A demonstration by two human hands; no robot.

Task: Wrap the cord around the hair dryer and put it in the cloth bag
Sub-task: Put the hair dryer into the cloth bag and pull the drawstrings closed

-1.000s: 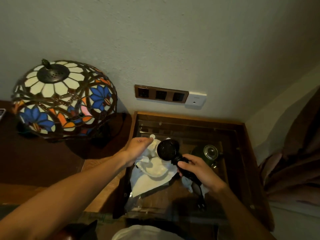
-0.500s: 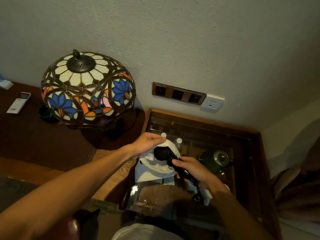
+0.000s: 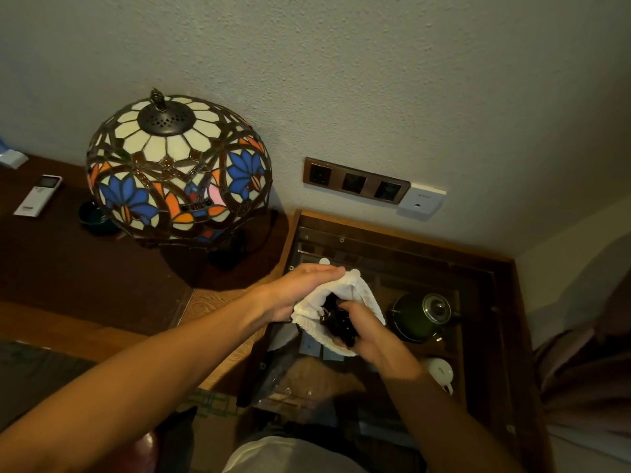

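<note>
While the hair dryer [image 3: 336, 322] sits partway inside the mouth of the white cloth bag [image 3: 363, 298], held above the glass-topped counter [image 3: 478, 302], only its dark handle end shows; the cord cannot be made out apart from it. To do this step well, I judge the bag's mouth should be kept wide and its far end supported, so the dryer slides in head first without any cord catching on the hem or the drawstring; once the handle is past the rim, the cloth can be drawn up over it.

The right hand [image 3: 368, 331] has its fingers [image 3: 351, 307] curled tight round the dryer's dark body, pushing it toward the far end of the bag. The left hand [image 3: 300, 288] lies along the bag's left side, fingers [image 3: 324, 272] straight and together, pressed flat on the cloth; whether the thumb pinches the rim underneath is hidden.

Just right of the bag, under the glass, stands a dark green kettle [image 3: 421, 317], with a white cup [image 3: 440, 372] nearer. Far left on the darker counter stands a stained-glass lamp [image 3: 177, 172], and beyond it a white remote [image 3: 37, 196]. Wall sockets [image 3: 355, 182] sit above.
</note>
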